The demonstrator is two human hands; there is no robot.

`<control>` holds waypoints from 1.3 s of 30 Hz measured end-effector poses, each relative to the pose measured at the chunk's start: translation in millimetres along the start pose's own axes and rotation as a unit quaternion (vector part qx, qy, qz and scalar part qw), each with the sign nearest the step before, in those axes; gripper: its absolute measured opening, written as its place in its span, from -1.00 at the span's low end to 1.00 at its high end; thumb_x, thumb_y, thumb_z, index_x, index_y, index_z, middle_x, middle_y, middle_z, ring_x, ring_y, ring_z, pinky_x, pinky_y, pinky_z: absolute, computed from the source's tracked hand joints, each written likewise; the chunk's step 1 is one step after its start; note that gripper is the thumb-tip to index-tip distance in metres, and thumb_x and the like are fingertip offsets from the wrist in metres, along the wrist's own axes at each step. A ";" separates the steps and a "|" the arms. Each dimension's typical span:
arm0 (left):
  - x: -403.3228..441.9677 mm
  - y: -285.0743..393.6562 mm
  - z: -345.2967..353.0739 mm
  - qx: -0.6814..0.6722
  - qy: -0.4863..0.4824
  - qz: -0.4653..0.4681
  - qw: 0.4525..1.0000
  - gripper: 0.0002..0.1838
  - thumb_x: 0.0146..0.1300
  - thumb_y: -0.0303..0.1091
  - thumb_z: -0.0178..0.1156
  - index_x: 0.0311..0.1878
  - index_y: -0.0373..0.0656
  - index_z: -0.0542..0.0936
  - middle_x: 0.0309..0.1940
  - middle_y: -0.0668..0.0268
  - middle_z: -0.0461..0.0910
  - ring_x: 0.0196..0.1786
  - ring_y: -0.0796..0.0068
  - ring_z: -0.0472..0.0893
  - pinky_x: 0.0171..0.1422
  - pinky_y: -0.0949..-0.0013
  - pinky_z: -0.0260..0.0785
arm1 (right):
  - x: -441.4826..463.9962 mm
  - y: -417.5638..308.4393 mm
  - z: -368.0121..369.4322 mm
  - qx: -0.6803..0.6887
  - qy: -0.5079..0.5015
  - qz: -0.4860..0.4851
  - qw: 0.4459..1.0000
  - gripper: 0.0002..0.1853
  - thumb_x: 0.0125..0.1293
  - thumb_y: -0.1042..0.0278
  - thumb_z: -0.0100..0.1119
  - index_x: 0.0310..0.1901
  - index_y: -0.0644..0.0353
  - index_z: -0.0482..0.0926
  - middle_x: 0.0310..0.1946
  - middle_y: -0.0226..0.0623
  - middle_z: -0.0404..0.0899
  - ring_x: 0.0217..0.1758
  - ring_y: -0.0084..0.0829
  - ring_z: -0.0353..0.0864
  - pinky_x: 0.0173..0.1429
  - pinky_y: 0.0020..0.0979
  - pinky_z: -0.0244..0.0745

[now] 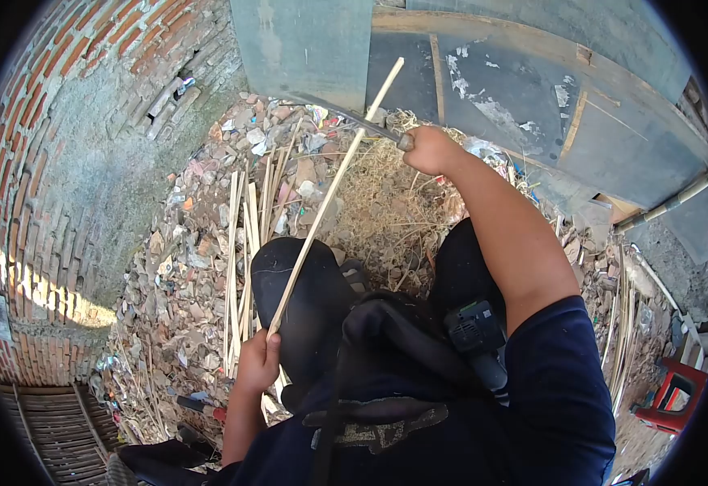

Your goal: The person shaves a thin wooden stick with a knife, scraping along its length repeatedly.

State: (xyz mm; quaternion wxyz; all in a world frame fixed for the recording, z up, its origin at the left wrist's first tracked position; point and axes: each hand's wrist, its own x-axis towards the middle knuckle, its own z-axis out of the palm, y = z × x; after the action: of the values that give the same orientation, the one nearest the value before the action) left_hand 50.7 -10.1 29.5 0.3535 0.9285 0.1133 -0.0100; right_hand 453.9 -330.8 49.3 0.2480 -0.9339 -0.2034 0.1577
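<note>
My left hand [258, 362] is closed round the lower end of a long pale strip of wood or bamboo [321, 209], which slants up to the right past my knee. My right hand [432, 151] grips the handle of a long dark blade [346, 112]. That blade points up and left and crosses the strip near its upper part. Whether its edge cuts into the strip cannot be made out. Thin shavings [394, 190] cover the ground below the blade, between my knees.
Several pale strips [233, 275] lie left of my knee, with more [622, 324] at the right. Rubble [184, 283] covers the ground. A brick wall [87, 162] stands left, grey panels [301, 49] ahead, and a red stool [673, 397] at the lower right.
</note>
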 end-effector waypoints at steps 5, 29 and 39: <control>-1.4 -1.0 -6.7 0.026 -0.010 -0.002 1.000 -0.49 0.61 -0.03 0.04 -0.36 -0.31 0.46 -0.65 0.06 0.44 -0.60 0.16 0.47 -0.42 0.12 0.31 | -5.1 15.3 11.1 0.000 0.058 -0.042 0.997 -0.74 0.09 0.30 0.26 -0.18 0.19 0.67 -0.32 -0.02 0.72 -0.17 0.02 0.71 -0.02 -0.03 0.57; 7.4 3.0 -3.2 -0.007 -0.030 -0.018 0.999 -0.48 0.61 -0.01 0.03 -0.32 -0.33 0.50 -0.62 0.09 0.47 -0.54 0.24 0.50 -0.37 0.16 0.35 | -41.5 -43.8 15.4 -0.097 -0.079 -0.177 0.976 -0.74 0.12 0.31 0.25 -0.14 0.17 0.67 -0.31 -0.05 0.71 -0.14 -0.02 0.72 0.02 -0.04 0.59; -0.3 -4.4 -4.4 -0.026 -0.014 -0.018 0.999 -0.50 0.62 -0.04 0.04 -0.36 -0.30 0.46 -0.63 0.10 0.46 -0.55 0.26 0.47 -0.39 0.15 0.32 | -16.0 -20.7 13.3 -0.028 -0.008 -0.076 0.997 -0.61 0.10 0.30 0.25 -0.01 0.23 0.69 -0.17 0.08 0.73 -0.01 0.04 0.73 0.13 -0.06 0.62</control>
State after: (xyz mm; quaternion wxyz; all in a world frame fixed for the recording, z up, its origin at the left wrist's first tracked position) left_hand 49.2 -4.1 30.0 0.3785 0.9167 0.1252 -0.0267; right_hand 428.5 -316.4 52.3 0.2312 -0.9209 -0.2806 0.1402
